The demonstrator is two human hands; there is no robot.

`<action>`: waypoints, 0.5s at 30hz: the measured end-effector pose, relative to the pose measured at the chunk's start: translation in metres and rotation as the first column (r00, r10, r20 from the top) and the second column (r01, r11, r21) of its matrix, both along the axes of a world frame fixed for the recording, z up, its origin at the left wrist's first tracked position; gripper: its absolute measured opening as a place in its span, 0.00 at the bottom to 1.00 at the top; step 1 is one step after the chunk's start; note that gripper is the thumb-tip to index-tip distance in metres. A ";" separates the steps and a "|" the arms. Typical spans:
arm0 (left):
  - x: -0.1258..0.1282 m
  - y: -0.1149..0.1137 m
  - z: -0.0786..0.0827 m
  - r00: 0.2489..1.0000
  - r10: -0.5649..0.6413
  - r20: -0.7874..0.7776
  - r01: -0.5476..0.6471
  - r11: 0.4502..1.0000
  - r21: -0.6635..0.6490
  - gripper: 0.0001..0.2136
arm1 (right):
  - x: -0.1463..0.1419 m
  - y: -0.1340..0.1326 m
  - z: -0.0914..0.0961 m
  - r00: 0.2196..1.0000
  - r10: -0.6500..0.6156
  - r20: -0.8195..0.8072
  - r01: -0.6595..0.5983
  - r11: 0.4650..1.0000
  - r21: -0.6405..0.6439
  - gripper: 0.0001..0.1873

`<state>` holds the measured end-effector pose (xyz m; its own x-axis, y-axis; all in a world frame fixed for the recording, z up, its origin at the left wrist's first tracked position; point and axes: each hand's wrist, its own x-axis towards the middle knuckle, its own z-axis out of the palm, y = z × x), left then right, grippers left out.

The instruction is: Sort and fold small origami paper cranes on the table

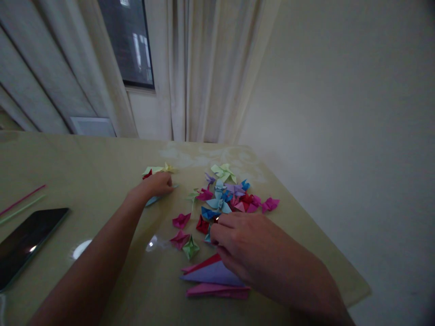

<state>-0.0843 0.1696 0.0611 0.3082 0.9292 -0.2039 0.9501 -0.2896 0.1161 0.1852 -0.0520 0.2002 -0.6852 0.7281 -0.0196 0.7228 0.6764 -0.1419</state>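
My left hand reaches far across the table, its fingers curled down over a light blue paper piece, beside a pale green, yellow and red folded piece. My right hand lies near the table's front with its fingertips pinched together at the edge of a pile of small folded paper flowers in pink, blue, green and purple. Under its wrist lie flat folded sheets in purple, red and pink. What the right fingers pinch is hidden.
A dark phone lies at the left, with a pink and a green straw beyond it. Curtains and a window stand behind the table. The table's right edge drops off near a bare wall.
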 end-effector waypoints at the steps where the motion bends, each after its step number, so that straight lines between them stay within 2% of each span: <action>1: -0.001 0.000 0.000 1.000 -0.003 0.011 0.003 1.000 -0.017 0.08 | -0.001 0.000 -0.003 1.000 -0.009 0.019 0.008 1.000 0.012 0.03; 7: -0.002 0.000 -0.005 0.998 -0.014 0.064 0.018 0.997 -0.075 0.09 | -0.016 0.001 -0.016 0.993 -0.032 0.112 0.032 0.999 0.000 0.10; 9: 0.000 0.000 -0.002 0.996 -0.017 0.083 0.022 0.998 -0.065 0.10 | -0.022 0.002 -0.017 0.993 -0.015 0.116 0.021 0.999 -0.050 0.18; 11: 0.003 -0.003 0.007 0.993 -0.024 0.113 0.030 0.999 -0.045 0.09 | -0.024 0.005 -0.017 0.997 0.021 0.078 -0.012 0.993 -0.115 0.27; 13: 0.007 -0.010 0.024 0.966 -0.053 0.254 0.063 0.997 -0.033 0.09 | -0.020 0.013 -0.014 1.000 0.024 -0.003 -0.024 0.988 -0.156 0.26; 15: 0.013 -0.022 0.047 0.856 -0.099 0.507 0.138 0.990 -0.041 0.12 | -0.013 0.027 -0.012 0.993 -0.062 -0.097 0.049 0.990 -0.132 0.21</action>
<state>-0.0716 0.1477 0.1079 0.4937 0.8678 -0.0570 0.7155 -0.3681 0.5937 0.1724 -0.0253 0.1880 -0.6472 0.7607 -0.0493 0.7362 0.6070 -0.2993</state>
